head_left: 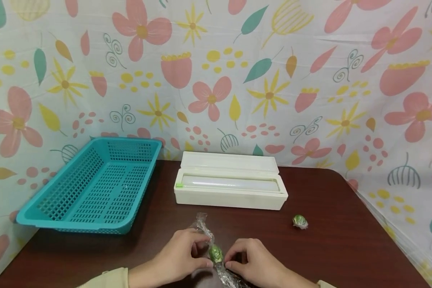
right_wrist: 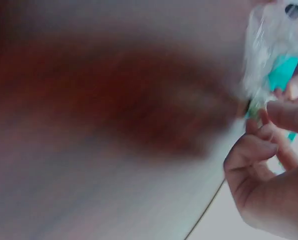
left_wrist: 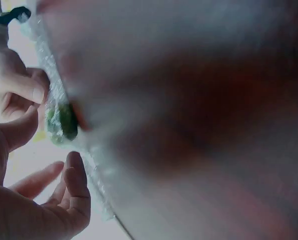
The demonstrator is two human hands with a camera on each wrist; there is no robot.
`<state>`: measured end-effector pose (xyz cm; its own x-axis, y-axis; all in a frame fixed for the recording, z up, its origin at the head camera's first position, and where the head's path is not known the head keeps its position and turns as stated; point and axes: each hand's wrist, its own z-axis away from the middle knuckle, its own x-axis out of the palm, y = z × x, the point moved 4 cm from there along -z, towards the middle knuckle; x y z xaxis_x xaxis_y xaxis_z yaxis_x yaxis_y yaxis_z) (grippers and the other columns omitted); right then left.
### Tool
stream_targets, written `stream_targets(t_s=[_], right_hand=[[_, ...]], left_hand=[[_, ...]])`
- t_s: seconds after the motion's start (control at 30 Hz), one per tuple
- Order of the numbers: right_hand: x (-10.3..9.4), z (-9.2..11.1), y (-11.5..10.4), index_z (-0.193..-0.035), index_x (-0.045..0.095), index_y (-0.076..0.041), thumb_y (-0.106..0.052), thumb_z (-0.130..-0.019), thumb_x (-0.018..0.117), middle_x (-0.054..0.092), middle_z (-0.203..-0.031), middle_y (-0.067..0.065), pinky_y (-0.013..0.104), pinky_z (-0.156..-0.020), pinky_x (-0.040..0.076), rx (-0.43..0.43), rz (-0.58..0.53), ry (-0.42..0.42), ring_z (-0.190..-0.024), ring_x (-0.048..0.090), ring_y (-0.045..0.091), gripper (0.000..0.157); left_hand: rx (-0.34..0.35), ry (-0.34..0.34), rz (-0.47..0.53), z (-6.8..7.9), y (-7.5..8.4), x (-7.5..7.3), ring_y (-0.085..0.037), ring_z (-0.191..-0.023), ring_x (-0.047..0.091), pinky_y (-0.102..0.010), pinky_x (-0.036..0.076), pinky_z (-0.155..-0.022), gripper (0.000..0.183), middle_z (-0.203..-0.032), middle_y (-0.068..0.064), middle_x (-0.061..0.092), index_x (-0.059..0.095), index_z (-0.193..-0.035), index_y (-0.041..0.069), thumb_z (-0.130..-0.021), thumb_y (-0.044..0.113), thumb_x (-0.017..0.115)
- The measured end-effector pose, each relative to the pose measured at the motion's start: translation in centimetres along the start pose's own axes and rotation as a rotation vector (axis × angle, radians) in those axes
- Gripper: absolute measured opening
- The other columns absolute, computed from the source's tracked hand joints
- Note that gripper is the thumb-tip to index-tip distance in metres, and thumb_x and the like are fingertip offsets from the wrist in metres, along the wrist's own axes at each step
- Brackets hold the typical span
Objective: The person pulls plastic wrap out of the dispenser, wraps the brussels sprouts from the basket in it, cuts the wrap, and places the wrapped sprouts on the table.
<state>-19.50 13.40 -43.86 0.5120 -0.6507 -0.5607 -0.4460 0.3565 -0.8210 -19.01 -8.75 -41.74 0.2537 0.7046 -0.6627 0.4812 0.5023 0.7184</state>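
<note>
A small round green item point(head_left: 215, 253), leafy-looking, lies wrapped in a strip of clear cling film point(head_left: 228, 277) on the table between the two hands. The film runs out as a crumpled tail at both ends. My left hand point(head_left: 176, 256) is at its left side, thumb and fingers spread apart around the item; the left wrist view shows a gap between them. From the right, my right hand point(head_left: 255, 260) pinches the film close beside the green item point(left_wrist: 63, 124), thumb against curled fingers. A second small green item in film point(head_left: 300, 221) sits farther right on the table.
A white cling film box point(head_left: 230, 202) stands lid up at the back middle, its roll inside and a green slider at the left. The teal perforated basket point(head_left: 75, 225) sits at the left. Behind the dark table point(head_left: 327, 192) hangs a flowered cloth point(head_left: 212, 48).
</note>
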Motion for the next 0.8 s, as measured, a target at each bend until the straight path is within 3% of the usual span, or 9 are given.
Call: stream_targets(t_s=[0.2,0.37,0.57,0.8], right_hand=[[-1.2,0.7,-0.6,-0.110,0.080,-0.015,0.010,-0.090,0.075,0.069,-0.105,-0.002,0.021,-0.057,0.049,-0.058,-0.065,-0.122,-0.061,0.048,-0.004,0.033],[-0.7,0.9,-0.6,-0.123,0.078,-0.007,0.011,-0.089,0.074,0.069,-0.109,0.007,0.018,-0.057,0.048,-0.170,-0.089,-0.203,-0.065,0.045,-0.008,0.039],[-0.1,0.9,-1.0,-0.124,0.077,-0.004,0.004,-0.094,0.075,0.067,-0.108,0.004,0.018,-0.058,0.051,-0.253,-0.046,-0.275,-0.071,0.047,-0.009,0.031],[0.3,1.1,-1.2,-0.115,0.081,-0.005,-0.007,-0.099,0.073,0.068,-0.109,0.002,0.023,-0.067,0.057,-0.239,-0.057,-0.286,-0.087,0.060,-0.002,0.017]], left_hand=[[0.001,0.016,-0.009,-0.8,0.2,0.7,0.002,-0.065,0.054,-0.018,0.048,-0.059,0.035,-0.080,0.010,0.058,0.080,-0.103,0.012,-0.079,0.030,0.095],[-0.012,-0.007,0.016,-1.2,0.3,1.1,0.003,-0.065,0.055,-0.018,0.050,-0.062,0.045,-0.080,0.011,0.061,0.079,-0.111,0.002,-0.077,0.026,0.097],[0.007,-0.010,-0.005,-1.4,0.2,1.5,0.005,-0.062,0.054,-0.017,0.048,-0.062,0.039,-0.076,0.013,0.063,0.081,-0.107,0.004,-0.076,0.021,0.097],[-0.009,-0.018,0.038,-1.4,0.3,1.6,0.005,-0.059,0.056,-0.017,0.050,-0.060,0.041,-0.076,0.013,0.066,0.079,-0.112,0.002,-0.078,0.016,0.096]])
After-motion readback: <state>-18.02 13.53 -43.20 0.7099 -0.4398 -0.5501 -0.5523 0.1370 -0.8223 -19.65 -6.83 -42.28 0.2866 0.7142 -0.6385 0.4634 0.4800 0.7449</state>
